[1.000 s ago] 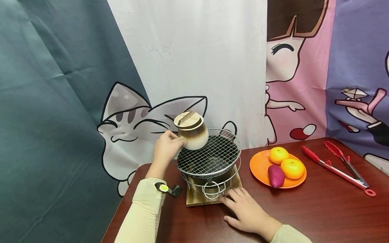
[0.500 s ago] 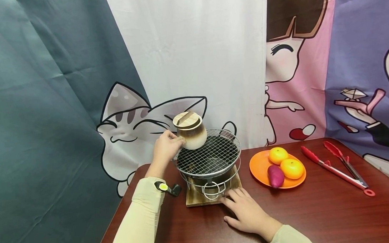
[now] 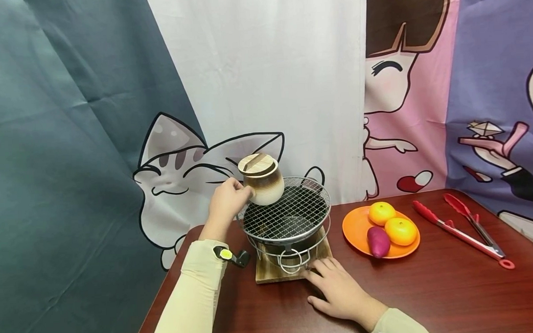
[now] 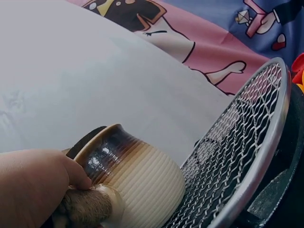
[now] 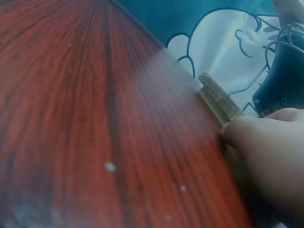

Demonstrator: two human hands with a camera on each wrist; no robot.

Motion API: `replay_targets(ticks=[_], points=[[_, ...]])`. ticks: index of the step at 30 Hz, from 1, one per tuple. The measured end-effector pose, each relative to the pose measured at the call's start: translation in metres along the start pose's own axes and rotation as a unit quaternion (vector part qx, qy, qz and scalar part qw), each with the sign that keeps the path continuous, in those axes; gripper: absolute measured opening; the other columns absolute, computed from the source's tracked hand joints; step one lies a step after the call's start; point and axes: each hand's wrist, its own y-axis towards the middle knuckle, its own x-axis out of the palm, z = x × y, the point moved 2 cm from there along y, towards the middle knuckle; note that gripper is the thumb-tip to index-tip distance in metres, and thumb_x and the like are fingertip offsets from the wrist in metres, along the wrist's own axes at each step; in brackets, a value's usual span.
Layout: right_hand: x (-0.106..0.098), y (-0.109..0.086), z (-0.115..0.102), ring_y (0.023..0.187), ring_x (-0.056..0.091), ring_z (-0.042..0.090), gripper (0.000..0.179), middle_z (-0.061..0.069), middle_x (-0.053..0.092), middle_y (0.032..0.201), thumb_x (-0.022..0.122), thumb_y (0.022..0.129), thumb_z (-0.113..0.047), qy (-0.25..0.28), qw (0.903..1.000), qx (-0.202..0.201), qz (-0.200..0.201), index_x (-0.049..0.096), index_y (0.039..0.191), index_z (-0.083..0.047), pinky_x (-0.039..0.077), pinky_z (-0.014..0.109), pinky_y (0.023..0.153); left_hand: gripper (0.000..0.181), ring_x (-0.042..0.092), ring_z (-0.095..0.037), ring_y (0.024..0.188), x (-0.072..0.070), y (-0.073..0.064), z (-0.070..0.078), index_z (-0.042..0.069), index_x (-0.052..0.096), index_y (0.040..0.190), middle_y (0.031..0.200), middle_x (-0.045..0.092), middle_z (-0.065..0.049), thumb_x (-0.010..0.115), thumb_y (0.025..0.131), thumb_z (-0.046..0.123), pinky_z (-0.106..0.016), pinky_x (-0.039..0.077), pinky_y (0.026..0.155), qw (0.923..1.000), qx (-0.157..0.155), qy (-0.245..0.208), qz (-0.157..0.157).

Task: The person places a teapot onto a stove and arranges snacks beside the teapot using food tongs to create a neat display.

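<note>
My left hand (image 3: 227,202) grips the short brown side handle (image 4: 88,206) of a small ceramic teapot (image 3: 268,190), cream below and glazed brown near the rim. A pale wooden lid (image 3: 256,164) with a darker bar sits in its mouth. The pot is at the left part of a round wire grill mesh (image 3: 294,212), and its base overlaps the mesh in the left wrist view. Under the mesh is a black stove bowl in a wire stand, on a wooden board (image 3: 270,275). My right hand (image 3: 339,291) lies with spread fingers, fingertips at the board's front right corner.
An orange plate (image 3: 354,229) to the right bears two mandarins (image 3: 400,231) and a purple sweet potato (image 3: 378,242). Farther right, red-tipped tongs (image 3: 460,235) lie spread on the dark red table (image 3: 430,298). A printed curtain (image 3: 290,87) hangs behind.
</note>
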Motion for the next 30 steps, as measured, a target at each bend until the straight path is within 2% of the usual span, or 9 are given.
replay_targets(ticks=[4,7,11,13,18,23,27,30], points=[[0.0,-0.001,0.0,0.105,0.053,0.024,0.053,0.001,0.057,0.112,0.077,0.076,-0.044,0.002,1.0,0.0,-0.001,0.068,0.122,-0.018,0.042,0.051,0.096,0.03,0.064,-0.027,0.082,-0.004,-0.002,0.0,0.015,0.061,0.092,0.091,0.069,-0.007,0.054,0.091,0.044,-0.043,0.049,0.07,1.0,0.003,0.001,0.005],[0.0,0.0,0.0,0.105,0.053,0.024,0.053,0.002,0.057,0.113,0.077,0.076,-0.043,0.002,1.0,-0.003,0.001,0.068,0.121,-0.017,0.042,0.051,0.095,0.032,0.064,-0.028,0.084,-0.01,-0.003,-0.002,0.014,0.061,0.095,0.095,0.07,-0.008,0.054,0.093,0.045,-0.044,0.05,0.073,0.9998,0.006,-0.018,0.006],[0.001,0.002,-0.001,0.105,0.053,0.024,0.053,0.002,0.057,0.114,0.078,0.076,-0.042,0.001,1.0,-0.007,0.005,0.068,0.121,-0.017,0.042,0.051,0.095,0.035,0.065,-0.029,0.09,-0.019,-0.007,-0.012,0.014,0.061,0.101,0.101,0.07,-0.009,0.051,0.097,0.047,-0.045,0.049,0.078,0.9983,0.003,-0.053,0.026],[0.001,0.002,-0.001,0.105,0.053,0.025,0.053,0.002,0.057,0.114,0.078,0.076,-0.042,0.001,1.0,-0.007,0.005,0.068,0.122,-0.017,0.042,0.051,0.095,0.034,0.065,-0.031,0.094,-0.02,-0.011,-0.019,0.012,0.061,0.105,0.105,0.07,-0.011,0.05,0.099,0.044,-0.047,0.049,0.081,0.9963,0.002,-0.073,0.046],[0.001,0.0,-0.001,0.104,0.053,0.025,0.052,0.002,0.057,0.113,0.077,0.077,-0.042,0.004,1.0,-0.003,0.0,0.068,0.121,-0.017,0.043,0.052,0.095,0.027,0.064,-0.032,0.102,-0.021,-0.027,-0.038,0.01,0.061,0.11,0.11,0.069,-0.013,0.044,0.104,0.031,-0.049,0.049,0.086,0.9887,0.009,-0.119,0.092],[0.0,0.0,-0.001,0.105,0.053,0.025,0.052,0.002,0.057,0.113,0.078,0.076,-0.042,0.006,1.0,-0.004,0.001,0.068,0.121,-0.017,0.042,0.051,0.095,0.021,0.064,-0.03,0.101,-0.023,-0.045,-0.055,0.009,0.058,0.111,0.108,0.068,-0.012,0.045,0.104,0.024,-0.048,0.047,0.084,0.9799,0.007,-0.146,0.136],[-0.001,0.001,-0.001,0.105,0.053,0.024,0.052,0.002,0.056,0.113,0.078,0.076,-0.042,0.005,1.0,-0.004,0.0,0.068,0.121,-0.018,0.042,0.051,0.096,0.021,0.064,-0.03,0.098,-0.021,-0.056,-0.066,0.009,0.058,0.113,0.109,0.066,-0.012,0.047,0.102,0.023,-0.048,0.047,0.082,0.9793,-0.002,-0.144,0.142],[-0.001,0.001,0.0,0.105,0.053,0.024,0.052,0.002,0.057,0.114,0.078,0.076,-0.042,0.002,1.0,-0.004,0.001,0.068,0.121,-0.017,0.042,0.051,0.095,0.02,0.065,-0.029,0.093,-0.015,-0.063,-0.072,0.008,0.059,0.112,0.106,0.066,-0.012,0.05,0.1,0.021,-0.045,0.048,0.079,0.9803,0.005,-0.135,0.144]])
